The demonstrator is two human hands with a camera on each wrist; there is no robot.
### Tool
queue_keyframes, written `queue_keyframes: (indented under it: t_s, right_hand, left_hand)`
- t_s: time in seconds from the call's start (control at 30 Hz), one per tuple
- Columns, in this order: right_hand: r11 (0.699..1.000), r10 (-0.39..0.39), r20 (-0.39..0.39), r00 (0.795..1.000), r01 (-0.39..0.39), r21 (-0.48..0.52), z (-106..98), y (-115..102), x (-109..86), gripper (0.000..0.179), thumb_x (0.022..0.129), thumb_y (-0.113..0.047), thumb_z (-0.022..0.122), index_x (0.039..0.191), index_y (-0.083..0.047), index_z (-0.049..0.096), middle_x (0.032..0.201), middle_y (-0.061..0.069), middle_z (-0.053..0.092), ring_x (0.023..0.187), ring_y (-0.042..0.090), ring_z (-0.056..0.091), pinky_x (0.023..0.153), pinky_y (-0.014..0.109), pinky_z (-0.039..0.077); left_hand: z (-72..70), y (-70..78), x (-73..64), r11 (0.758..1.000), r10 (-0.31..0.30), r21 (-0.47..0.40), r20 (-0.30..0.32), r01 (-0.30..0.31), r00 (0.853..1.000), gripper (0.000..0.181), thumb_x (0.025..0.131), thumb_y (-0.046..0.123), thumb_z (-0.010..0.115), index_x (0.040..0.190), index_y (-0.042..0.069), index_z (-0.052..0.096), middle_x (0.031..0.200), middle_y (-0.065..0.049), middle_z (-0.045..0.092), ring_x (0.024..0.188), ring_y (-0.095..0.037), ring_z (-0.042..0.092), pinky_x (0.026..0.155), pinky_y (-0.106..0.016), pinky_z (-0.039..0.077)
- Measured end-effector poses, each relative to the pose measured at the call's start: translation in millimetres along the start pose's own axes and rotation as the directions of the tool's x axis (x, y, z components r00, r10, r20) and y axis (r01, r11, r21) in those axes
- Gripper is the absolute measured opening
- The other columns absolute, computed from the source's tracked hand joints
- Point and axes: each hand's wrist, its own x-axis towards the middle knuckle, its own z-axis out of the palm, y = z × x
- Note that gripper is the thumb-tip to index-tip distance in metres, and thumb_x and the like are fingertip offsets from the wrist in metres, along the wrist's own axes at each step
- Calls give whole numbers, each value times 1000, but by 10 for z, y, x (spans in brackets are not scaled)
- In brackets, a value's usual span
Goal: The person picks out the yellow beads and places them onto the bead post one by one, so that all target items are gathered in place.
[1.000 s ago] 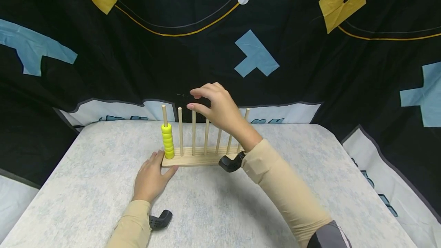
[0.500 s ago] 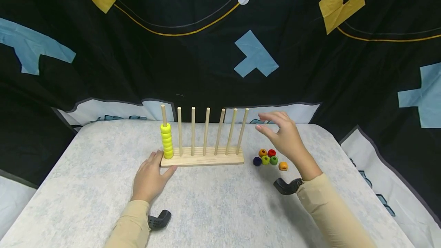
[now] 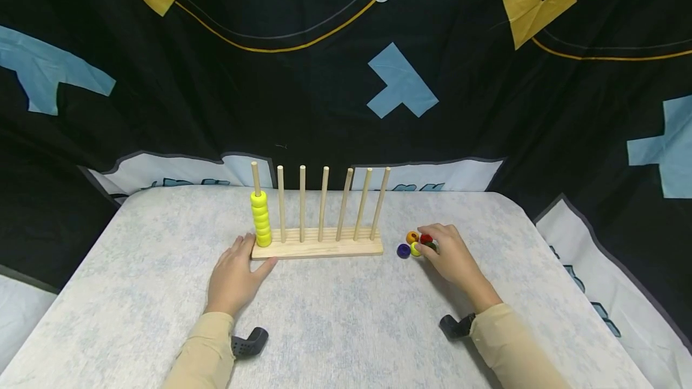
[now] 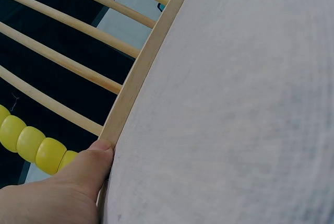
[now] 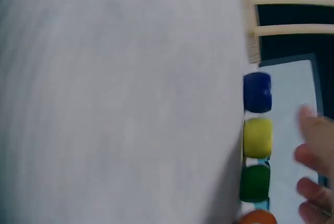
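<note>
A wooden peg stand with several upright rods stands on the table. Yellow beads are stacked on its leftmost rod. My left hand holds the stand's left end, thumb against the front edge. Right of the stand, my right hand hovers at a cluster of loose beads, thumb and fingers apart. In the cluster are a dark blue bead, a yellow bead, an orange bead and a red bead. A green bead is partly covered by the fingers in the head view.
The pale table has a rounded far right corner. Behind it hangs a black cloth with yellow and blue shapes. Black wrist cameras stick out from both sleeves.
My right hand has moved from above the stand's rods to the right, then down to the loose beads. The left hand has stayed on the stand's left end.
</note>
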Motion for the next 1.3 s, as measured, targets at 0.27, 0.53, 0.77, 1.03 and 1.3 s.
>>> queue_keyframes:
  t_s: [0.27, 0.53, 0.77, 1.03, 1.3]
  right_hand:
    - [998, -17, -8, 1000, 17, -52, 120, 93, -33, 42, 90, -30, 75, 124, -8, 68, 125, 10, 69, 111, 28, 54, 94, 50, 50]
    - [998, -16, -14, 1000, 15, -53, 146, 97, -18, 34, 86, -32, 78, 112, -12, 72, 117, 8, 71, 108, 27, 55, 93, 50, 48]
    - [997, 61, 36, 997, -59, -50, 186, 78, -5, 37, 88, -37, 75, 117, -15, 71, 117, 12, 65, 110, 31, 56, 89, 51, 49]
    - [999, 47, 1, 999, -47, 3, 124, 87, 8, 34, 87, -35, 77, 114, -14, 73, 112, 9, 66, 108, 27, 55, 90, 49, 50]
    - [998, 37, 32, 999, -39, 41, -240, -135, 201, 39, 92, -33, 71, 122, -8, 68, 123, 11, 68, 122, 32, 58, 105, 56, 48]
  left_hand:
    - [-27, 25, 14, 1000, -1, -5, 5, 1, 1000, 83, 93, 49, 65, 152, 1, 34, 156, -26, 35, 145, -46, 31, 118, -64, 25]
    - [-36, 27, 14, 1000, -11, -10, 9, 11, 1000, 83, 93, 49, 66, 153, 2, 33, 157, -26, 35, 145, -47, 30, 118, -65, 24]
    - [-22, 15, -6, 1000, -14, -11, 5, 14, 1000, 82, 93, 48, 66, 153, 3, 34, 156, -26, 36, 145, -47, 31, 117, -66, 25]
    - [-16, 28, -6, 1000, -10, -7, 0, 10, 1000, 82, 92, 48, 66, 152, 1, 35, 156, -26, 36, 145, -47, 32, 117, -66, 26]
    - [-28, 37, -13, 1000, -12, -1, 3, 12, 1000, 82, 92, 47, 66, 152, 0, 34, 156, -27, 36, 144, -48, 32, 117, -66, 26]
